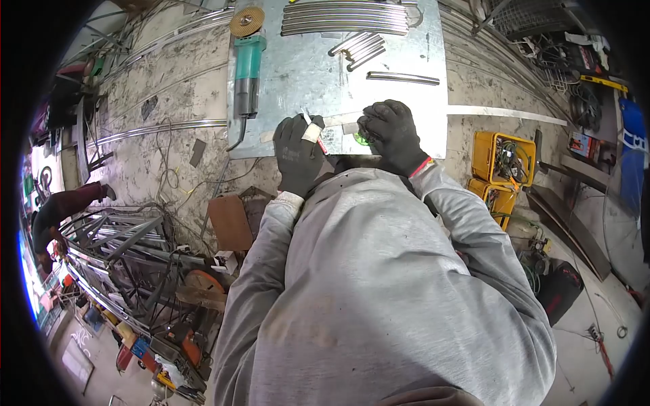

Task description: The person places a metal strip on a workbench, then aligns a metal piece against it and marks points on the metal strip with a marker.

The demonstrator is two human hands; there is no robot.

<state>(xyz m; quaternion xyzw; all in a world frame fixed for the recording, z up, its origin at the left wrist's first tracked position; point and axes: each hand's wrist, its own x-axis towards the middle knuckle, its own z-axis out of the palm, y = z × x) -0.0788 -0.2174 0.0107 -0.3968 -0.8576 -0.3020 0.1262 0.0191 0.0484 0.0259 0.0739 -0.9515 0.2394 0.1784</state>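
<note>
My left hand (300, 152), in a dark glove, is closed at the near left edge of the metal-topped table (305, 74). A slim white and red pen-like stick (307, 117) shows at its fingers, with a pale patch over the glove's forefinger. My right hand (393, 132), gloved too, has its fingers curled at the near right edge. Below those fingers is a small bright green thing (361, 139), partly covered. A long pale flat strip (508, 114) runs beneath both hands and sticks out past the table's right side.
Long shiny tubes (345, 19), short tube pieces (365, 53) and a single tube (403, 78) lie on the table. An angle grinder (248, 74) lies at its left edge. Yellow crates (502, 159) stand right; metal frames (128, 237) and another person (64, 210) are left.
</note>
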